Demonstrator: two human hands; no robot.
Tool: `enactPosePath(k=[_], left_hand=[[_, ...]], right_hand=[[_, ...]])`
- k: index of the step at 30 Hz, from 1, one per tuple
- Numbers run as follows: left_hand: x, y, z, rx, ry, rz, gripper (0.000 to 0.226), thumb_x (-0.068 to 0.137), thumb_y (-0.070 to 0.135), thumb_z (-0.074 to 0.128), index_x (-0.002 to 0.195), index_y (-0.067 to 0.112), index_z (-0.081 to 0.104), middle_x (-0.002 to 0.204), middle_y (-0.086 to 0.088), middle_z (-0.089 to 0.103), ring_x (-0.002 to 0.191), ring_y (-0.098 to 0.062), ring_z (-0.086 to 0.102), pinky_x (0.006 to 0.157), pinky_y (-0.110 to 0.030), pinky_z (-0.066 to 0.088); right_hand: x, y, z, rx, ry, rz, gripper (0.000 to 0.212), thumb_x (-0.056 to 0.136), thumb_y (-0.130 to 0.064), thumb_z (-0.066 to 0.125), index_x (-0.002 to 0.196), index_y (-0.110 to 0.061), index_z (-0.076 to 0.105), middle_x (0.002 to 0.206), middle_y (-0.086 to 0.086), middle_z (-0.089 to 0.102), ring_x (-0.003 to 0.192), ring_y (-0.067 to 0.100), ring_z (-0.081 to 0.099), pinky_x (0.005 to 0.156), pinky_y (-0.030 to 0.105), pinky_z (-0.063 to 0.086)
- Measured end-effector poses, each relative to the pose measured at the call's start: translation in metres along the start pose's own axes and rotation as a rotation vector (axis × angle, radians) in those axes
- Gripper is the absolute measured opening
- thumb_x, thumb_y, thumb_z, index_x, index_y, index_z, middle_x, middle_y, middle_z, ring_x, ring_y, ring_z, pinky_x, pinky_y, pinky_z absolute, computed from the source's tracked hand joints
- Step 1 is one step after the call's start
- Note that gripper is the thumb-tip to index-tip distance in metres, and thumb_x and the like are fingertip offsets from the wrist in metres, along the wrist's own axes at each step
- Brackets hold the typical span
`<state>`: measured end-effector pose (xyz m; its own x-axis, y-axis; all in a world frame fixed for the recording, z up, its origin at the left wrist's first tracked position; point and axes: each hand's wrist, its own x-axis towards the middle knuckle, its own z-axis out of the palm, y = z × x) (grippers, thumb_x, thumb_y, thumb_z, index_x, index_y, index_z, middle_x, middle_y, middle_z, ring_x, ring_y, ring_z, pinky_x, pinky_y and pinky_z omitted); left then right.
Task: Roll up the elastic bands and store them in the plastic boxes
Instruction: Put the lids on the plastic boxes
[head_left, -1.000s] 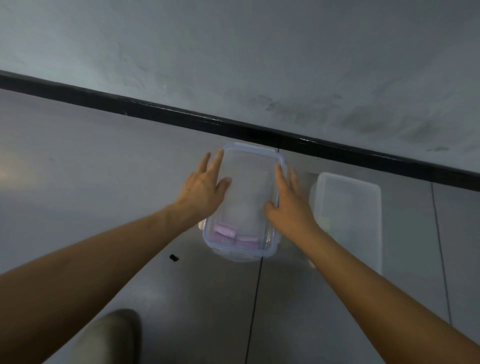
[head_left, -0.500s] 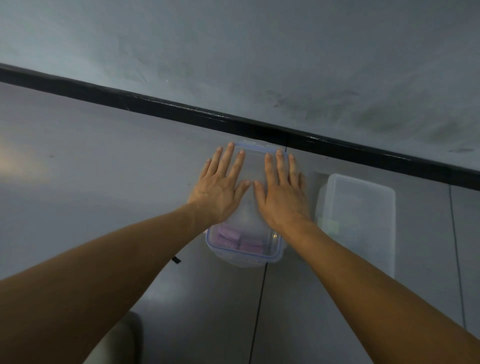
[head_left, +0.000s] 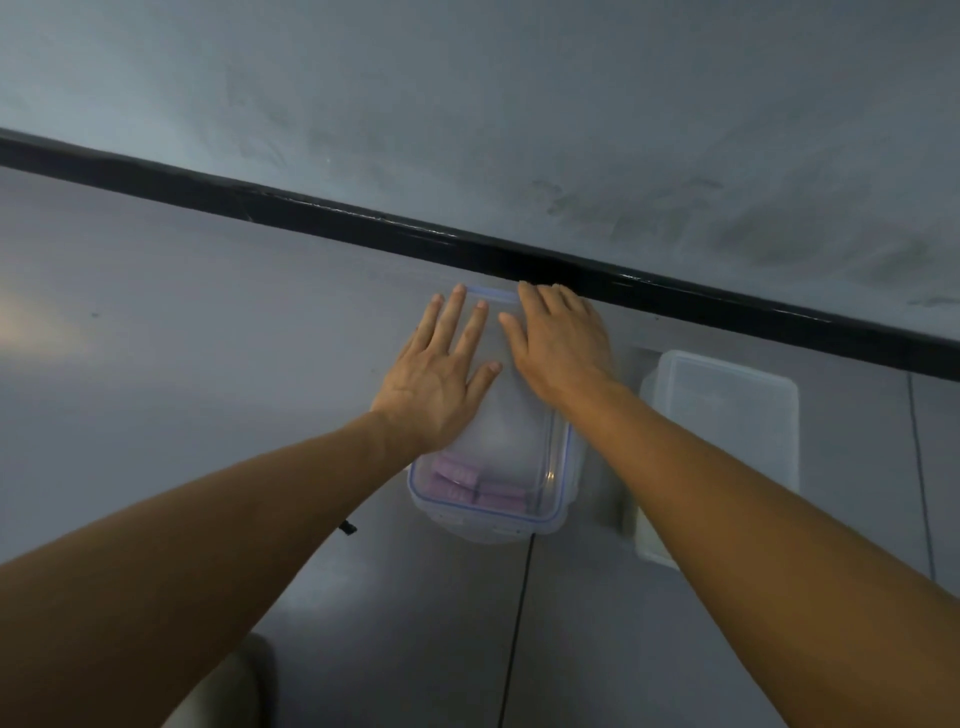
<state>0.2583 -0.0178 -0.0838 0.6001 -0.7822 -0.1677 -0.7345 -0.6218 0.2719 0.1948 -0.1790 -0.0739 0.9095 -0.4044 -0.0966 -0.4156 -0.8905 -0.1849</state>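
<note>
A clear plastic box (head_left: 519, 519) with a blue-sealed lid sits on the grey floor close to the wall. Rolled purple elastic bands (head_left: 467, 486) lie inside at its near end. My left hand (head_left: 441, 374) lies flat on the left part of the lid, fingers straight and spread. My right hand (head_left: 561, 343) rests on the lid's far right part, and its fingers bend over the far edge of the box by the skirting.
A second clear plastic box (head_left: 727, 415) with its lid on stands to the right, partly behind my right forearm. A black skirting board (head_left: 311, 205) runs along the wall's foot. A small black object (head_left: 347, 528) lies on the floor by my left forearm.
Both hands slid from the box's sides onto the lid. The right hand then reached further, to the far edge.
</note>
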Motion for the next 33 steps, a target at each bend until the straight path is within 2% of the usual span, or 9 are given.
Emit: enactPosePath(k=[3, 8, 13, 18, 21, 23, 26, 30, 33], left_hand=[[-0.004, 0.002, 0.004, -0.038, 0.065, -0.020, 0.071, 0.099, 0.058, 0.016, 0.154, 0.020, -0.006, 0.161, -0.005, -0.018, 0.148, -0.022, -0.014, 0.122, -0.039, 0.006], [-0.017, 0.017, 0.013, -0.298, 0.147, -0.286, 0.077, 0.095, 0.063, 0.031, 0.154, 0.027, -0.003, 0.163, -0.006, -0.003, 0.149, -0.023, 0.009, 0.116, -0.037, 0.026], [-0.016, 0.014, 0.009, -0.426, 0.148, -0.284, 0.072, 0.097, 0.059, 0.033, 0.153, 0.032, -0.002, 0.162, -0.008, 0.006, 0.137, -0.032, 0.037, 0.101, -0.043, 0.042], [-0.017, 0.015, 0.006, -0.488, 0.184, -0.273, 0.056, 0.103, 0.043, 0.026, 0.154, 0.031, 0.006, 0.159, -0.004, 0.024, 0.132, -0.029, 0.044, 0.097, -0.043, 0.043], [-0.015, 0.013, 0.004, -0.554, 0.198, -0.280, 0.053, 0.105, 0.036, 0.026, 0.154, 0.030, 0.008, 0.132, -0.009, 0.056, 0.103, -0.026, 0.057, 0.082, -0.036, 0.044], [-0.013, 0.013, 0.003, -0.541, 0.192, -0.308, 0.053, 0.105, 0.035, 0.026, 0.155, 0.030, 0.008, 0.113, -0.011, 0.063, 0.088, -0.020, 0.054, 0.075, -0.032, 0.037], [-0.014, 0.011, 0.002, -0.574, 0.136, -0.388, 0.056, 0.104, 0.042, 0.027, 0.155, 0.029, 0.007, 0.117, -0.012, 0.063, 0.099, -0.026, 0.057, 0.080, -0.033, 0.038], [-0.016, 0.012, -0.010, -0.517, 0.016, -0.465, 0.065, 0.101, 0.051, 0.029, 0.154, 0.017, 0.013, 0.142, -0.014, 0.048, 0.126, -0.033, 0.048, 0.099, -0.039, 0.037], [-0.034, 0.013, -0.022, -0.447, 0.048, -0.417, 0.048, 0.101, 0.040, 0.041, 0.137, 0.010, 0.039, 0.139, -0.012, 0.047, 0.123, -0.034, 0.048, 0.092, -0.040, 0.039]], right_hand=[[0.002, -0.004, 0.004, 0.007, 0.040, 0.037, 0.053, 0.102, -0.050, 0.029, 0.142, -0.017, 0.042, 0.139, 0.006, 0.051, 0.128, 0.028, 0.043, 0.103, 0.044, 0.037], [0.003, -0.005, 0.008, -0.012, 0.049, 0.055, 0.050, 0.101, -0.050, 0.032, 0.136, -0.018, 0.045, 0.132, 0.007, 0.053, 0.120, 0.030, 0.045, 0.096, 0.045, 0.038], [0.008, -0.007, 0.007, 0.037, 0.046, 0.109, 0.047, 0.101, -0.052, 0.029, 0.128, -0.020, 0.049, 0.126, 0.006, 0.056, 0.116, 0.029, 0.047, 0.093, 0.046, 0.039], [0.015, -0.010, 0.006, 0.114, 0.069, 0.191, 0.046, 0.100, -0.056, 0.030, 0.116, -0.021, 0.055, 0.117, 0.004, 0.061, 0.112, 0.027, 0.051, 0.090, 0.046, 0.040], [0.016, -0.011, 0.005, 0.121, 0.074, 0.206, 0.046, 0.100, -0.057, 0.031, 0.115, -0.020, 0.056, 0.116, 0.004, 0.061, 0.112, 0.027, 0.050, 0.091, 0.046, 0.040], [0.016, -0.011, 0.005, 0.131, 0.068, 0.218, 0.046, 0.100, -0.056, 0.032, 0.115, -0.020, 0.056, 0.116, 0.004, 0.061, 0.113, 0.027, 0.050, 0.093, 0.046, 0.039], [0.017, -0.004, 0.005, 0.215, 0.035, 0.196, 0.044, 0.100, -0.051, 0.038, 0.126, -0.020, 0.055, 0.130, 0.004, 0.057, 0.128, 0.027, 0.043, 0.105, 0.046, 0.034], [-0.008, 0.007, -0.009, 0.387, -0.005, 0.210, 0.063, 0.101, -0.030, 0.049, 0.155, -0.014, 0.022, 0.164, 0.007, 0.014, 0.152, 0.026, 0.006, 0.122, 0.042, 0.012], [-0.065, 0.004, -0.017, 0.459, 0.028, 0.347, 0.062, 0.097, -0.022, 0.053, 0.152, -0.011, 0.027, 0.159, 0.012, 0.025, 0.144, 0.028, 0.029, 0.113, 0.037, 0.029]])
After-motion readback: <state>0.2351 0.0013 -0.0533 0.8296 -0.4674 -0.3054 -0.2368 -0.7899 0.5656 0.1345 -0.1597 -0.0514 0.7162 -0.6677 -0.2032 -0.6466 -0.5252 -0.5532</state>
